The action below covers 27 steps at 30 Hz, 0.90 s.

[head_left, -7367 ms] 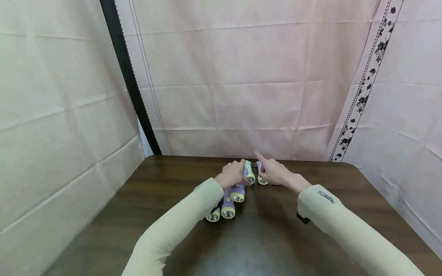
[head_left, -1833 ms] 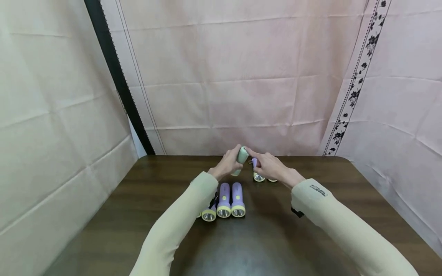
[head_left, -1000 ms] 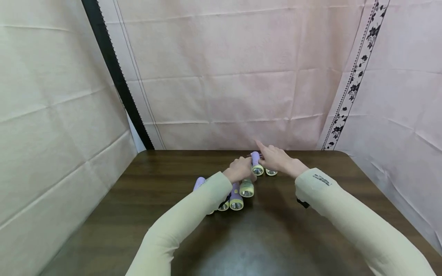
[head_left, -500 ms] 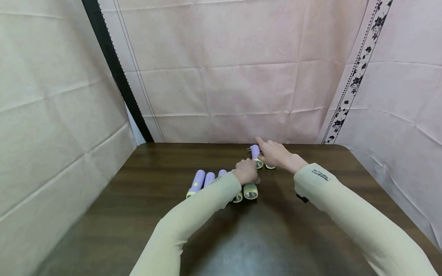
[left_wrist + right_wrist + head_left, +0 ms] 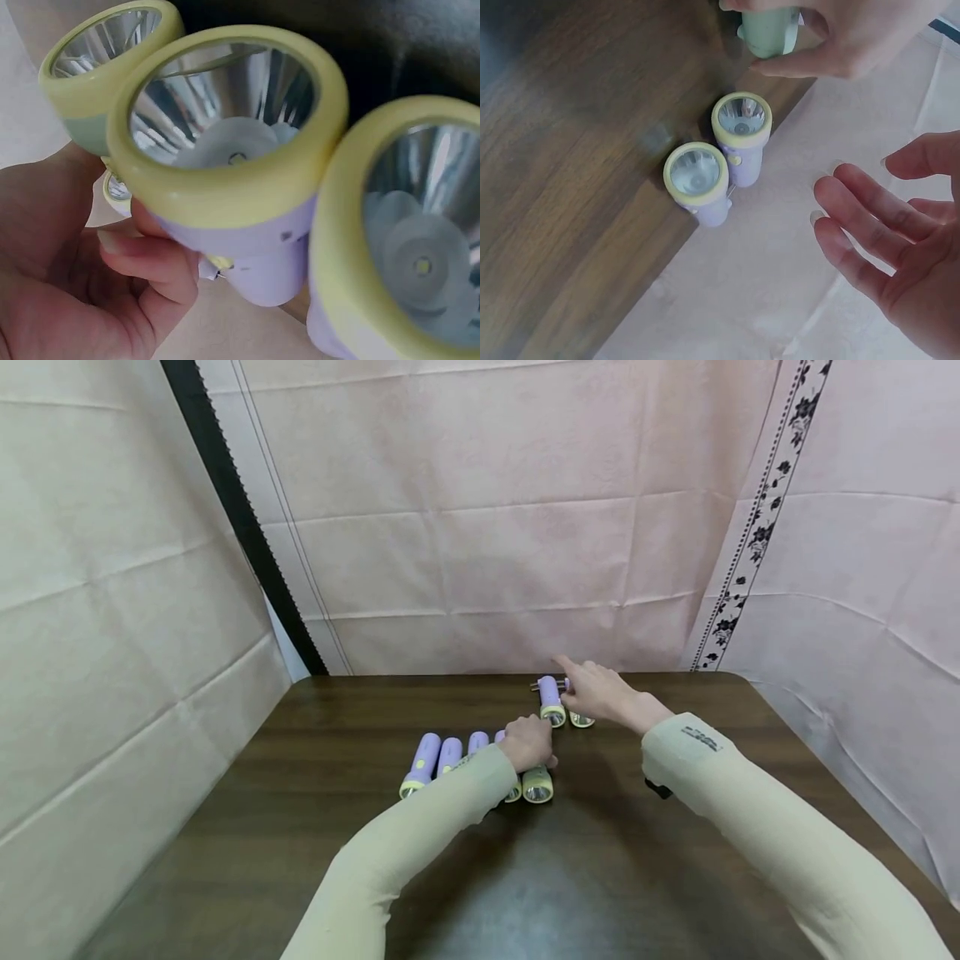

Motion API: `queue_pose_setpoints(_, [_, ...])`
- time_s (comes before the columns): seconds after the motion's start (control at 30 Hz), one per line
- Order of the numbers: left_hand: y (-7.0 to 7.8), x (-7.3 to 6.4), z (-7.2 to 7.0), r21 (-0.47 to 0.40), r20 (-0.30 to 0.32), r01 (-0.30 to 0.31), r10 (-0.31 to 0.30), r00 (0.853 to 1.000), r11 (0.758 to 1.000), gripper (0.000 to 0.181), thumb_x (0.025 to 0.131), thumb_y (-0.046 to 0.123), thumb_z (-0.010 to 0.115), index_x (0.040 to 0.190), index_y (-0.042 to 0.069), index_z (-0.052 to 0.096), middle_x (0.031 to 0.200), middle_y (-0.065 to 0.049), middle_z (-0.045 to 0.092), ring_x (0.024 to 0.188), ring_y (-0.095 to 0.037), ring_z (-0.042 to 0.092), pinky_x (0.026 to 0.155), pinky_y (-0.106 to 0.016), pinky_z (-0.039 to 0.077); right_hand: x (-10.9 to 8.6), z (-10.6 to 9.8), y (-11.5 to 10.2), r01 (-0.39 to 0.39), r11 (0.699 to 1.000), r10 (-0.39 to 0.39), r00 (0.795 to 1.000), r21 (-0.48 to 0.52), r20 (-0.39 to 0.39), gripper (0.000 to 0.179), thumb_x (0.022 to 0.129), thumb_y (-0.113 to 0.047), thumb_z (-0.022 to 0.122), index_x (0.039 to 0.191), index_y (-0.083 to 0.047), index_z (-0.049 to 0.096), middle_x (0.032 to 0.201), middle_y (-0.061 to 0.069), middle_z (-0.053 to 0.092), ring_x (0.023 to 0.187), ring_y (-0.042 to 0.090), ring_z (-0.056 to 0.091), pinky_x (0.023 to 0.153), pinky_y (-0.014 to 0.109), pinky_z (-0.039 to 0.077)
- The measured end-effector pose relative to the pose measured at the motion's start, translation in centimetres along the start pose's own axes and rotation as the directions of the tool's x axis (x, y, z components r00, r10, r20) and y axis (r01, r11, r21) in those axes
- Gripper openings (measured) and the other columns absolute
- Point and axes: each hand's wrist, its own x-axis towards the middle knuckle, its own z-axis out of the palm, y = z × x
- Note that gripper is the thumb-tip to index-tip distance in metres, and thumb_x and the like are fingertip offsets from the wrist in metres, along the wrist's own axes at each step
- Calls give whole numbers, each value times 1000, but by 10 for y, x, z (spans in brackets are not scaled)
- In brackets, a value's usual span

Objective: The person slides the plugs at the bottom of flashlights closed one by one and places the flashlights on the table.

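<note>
My left hand [image 5: 528, 743] grips a green flashlight [image 5: 537, 785] with a yellow rim, thumb and fingers around its body in the right wrist view. It lies at the right end of a row of several purple flashlights [image 5: 423, 763], lenses toward me. My left sleeve hides part of that row. The left wrist view shows a purple flashlight [image 5: 262, 259] close beside the fingers. My right hand [image 5: 597, 691] holds nothing; its fingers are relaxed near two purple flashlights [image 5: 742, 142] by the table's far edge, one partly hidden behind it in the head view.
A dark brown wooden table [image 5: 262, 860] reaches to a pale cloth backdrop [image 5: 487, 527] just behind its far edge. Cloth also hangs at both sides. Thin cords [image 5: 535, 686] show by the two far flashlights.
Earlier both hands were at the green flashlight near the far edge. The left hand has since brought it nearer, to the row's right end. The right hand has let go and stays at the back.
</note>
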Motion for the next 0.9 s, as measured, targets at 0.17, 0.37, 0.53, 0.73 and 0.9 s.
queue_pose_setpoints(0.17, [1, 10, -8, -11, 19, -20, 20, 1000, 1000, 59, 71, 54, 79, 113, 15, 65, 110, -6, 66, 95, -22, 65, 67, -35, 54, -4, -7, 12, -3, 1000, 3, 1000, 0, -15, 64, 86, -13, 58, 146, -9, 36, 56, 0, 46, 50, 14, 43, 46, 28, 33])
queue_pose_setpoints(0.37, [-2, 50, -26, -129, -64, -43, 35, 997, 991, 44, 75, 49, 78, 97, 13, 67, 107, -7, 68, 91, -25, 68, 68, -37, 55, -9, -17, 26, -15, 1000, 14, 997, -11, -82, 60, 84, -9, 55, 142, -9, 42, 56, 0, 44, 52, 16, 43, 51, 32, 37])
queue_pose_setpoints(0.53, [1, 79, -30, -200, -55, -80, 71, 996, 976, 23, 91, 32, 65, 101, 12, 65, 103, -7, 67, 85, -22, 65, 71, -38, 52, -15, -15, 36, -18, 1000, 18, 995, -5, -94, 57, 82, -7, 56, 138, -8, 47, 60, 2, 54, 57, 18, 49, 53, 35, 41])
queue_pose_setpoints(0.73, [4, 90, -26, -139, 51, -20, 27, 998, 990, 23, 96, 31, 55, 106, 13, 64, 117, -6, 65, 94, -20, 61, 83, -40, 50, -21, -7, 48, -17, 1000, 16, 997, -6, -81, 44, 81, -8, 57, 125, -7, 59, 69, 3, 65, 62, 18, 54, 56, 37, 45])
queue_pose_setpoints(0.9, [-4, 93, -29, -128, 90, -46, 58, 994, 991, 18, 94, 34, 57, 89, 17, 63, 105, -1, 65, 86, -16, 57, 83, -40, 48, -26, -7, 59, -32, 999, 32, 997, -5, -75, 35, 84, -10, 57, 118, -5, 63, 81, 8, 70, 70, 20, 62, 64, 42, 50])
